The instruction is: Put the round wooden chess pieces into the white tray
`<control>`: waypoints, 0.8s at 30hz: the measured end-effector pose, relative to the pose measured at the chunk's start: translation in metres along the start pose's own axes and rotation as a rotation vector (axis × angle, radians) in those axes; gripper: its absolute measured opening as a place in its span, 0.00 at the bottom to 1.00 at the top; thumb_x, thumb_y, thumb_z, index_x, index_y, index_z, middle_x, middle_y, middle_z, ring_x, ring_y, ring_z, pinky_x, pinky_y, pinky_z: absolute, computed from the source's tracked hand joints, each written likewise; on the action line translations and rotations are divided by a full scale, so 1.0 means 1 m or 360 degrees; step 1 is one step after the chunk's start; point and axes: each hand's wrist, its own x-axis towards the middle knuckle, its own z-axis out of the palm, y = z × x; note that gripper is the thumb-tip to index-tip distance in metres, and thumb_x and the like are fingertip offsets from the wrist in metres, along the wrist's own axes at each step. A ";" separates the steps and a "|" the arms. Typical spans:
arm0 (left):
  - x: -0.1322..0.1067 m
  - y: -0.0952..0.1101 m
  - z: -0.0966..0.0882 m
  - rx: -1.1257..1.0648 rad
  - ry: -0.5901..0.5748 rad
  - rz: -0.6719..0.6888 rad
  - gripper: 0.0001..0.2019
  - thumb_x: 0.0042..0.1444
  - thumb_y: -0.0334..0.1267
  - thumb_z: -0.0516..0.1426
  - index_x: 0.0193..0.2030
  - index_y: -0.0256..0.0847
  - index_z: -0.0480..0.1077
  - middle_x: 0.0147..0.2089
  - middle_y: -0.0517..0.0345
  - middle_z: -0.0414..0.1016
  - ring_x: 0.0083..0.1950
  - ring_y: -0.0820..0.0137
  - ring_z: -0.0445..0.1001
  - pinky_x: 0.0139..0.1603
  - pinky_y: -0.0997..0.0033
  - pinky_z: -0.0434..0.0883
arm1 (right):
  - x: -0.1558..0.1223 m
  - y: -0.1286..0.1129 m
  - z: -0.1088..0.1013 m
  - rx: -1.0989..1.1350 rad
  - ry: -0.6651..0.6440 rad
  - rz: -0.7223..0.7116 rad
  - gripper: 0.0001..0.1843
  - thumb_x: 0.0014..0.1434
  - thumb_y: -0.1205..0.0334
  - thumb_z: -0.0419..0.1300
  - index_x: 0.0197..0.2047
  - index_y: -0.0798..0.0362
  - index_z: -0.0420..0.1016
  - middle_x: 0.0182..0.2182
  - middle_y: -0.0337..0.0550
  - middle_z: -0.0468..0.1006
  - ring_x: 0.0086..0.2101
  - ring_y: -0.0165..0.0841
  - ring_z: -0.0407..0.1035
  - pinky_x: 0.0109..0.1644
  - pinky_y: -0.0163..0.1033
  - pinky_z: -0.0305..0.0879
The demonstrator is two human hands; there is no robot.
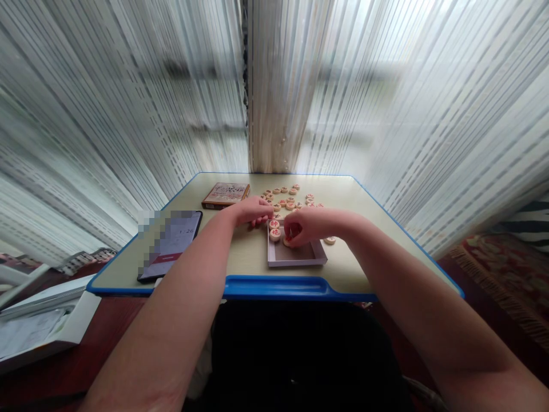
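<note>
Lying leftmost on the bench (246, 257): a tablet (174, 243) reading 1:26.
Printed box (225, 194): flat, beyond the tablet.
Left hand (256, 210): near the far left corner of the tray (297, 264); whether its grip holds anything cannot be told.
Red-marked pieces (274, 224): two inside, along the tray's left side.
Right hand (295, 228): grip pinching a round piece (286, 243) inside the tray.
Loose pieces (290, 205): scattered beyond.
</note>
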 end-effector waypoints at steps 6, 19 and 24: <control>-0.001 0.001 -0.001 -0.0012 -0.0014 -0.0004 0.03 0.41 0.34 0.57 0.22 0.36 0.68 0.16 0.64 0.62 0.15 0.80 0.57 0.14 0.79 0.54 | -0.001 0.001 0.000 0.0094 -0.0051 -0.0119 0.15 0.47 0.60 0.61 0.41 0.48 0.75 0.34 0.38 0.77 0.30 0.29 0.68 0.29 0.32 0.56; 0.000 -0.001 -0.001 -0.0015 -0.0008 -0.0004 0.03 0.40 0.33 0.57 0.21 0.36 0.69 0.16 0.64 0.62 0.15 0.80 0.57 0.14 0.79 0.55 | 0.005 0.004 0.005 -0.0046 -0.0009 -0.0051 0.12 0.46 0.54 0.62 0.32 0.51 0.73 0.27 0.38 0.75 0.26 0.29 0.64 0.27 0.34 0.52; -0.001 0.000 0.000 0.0002 0.0004 0.0013 0.03 0.41 0.33 0.57 0.21 0.36 0.68 0.16 0.64 0.62 0.15 0.80 0.57 0.14 0.79 0.55 | 0.004 0.002 0.004 -0.0084 0.0013 -0.0057 0.12 0.47 0.53 0.61 0.32 0.51 0.72 0.27 0.38 0.75 0.26 0.29 0.63 0.27 0.34 0.52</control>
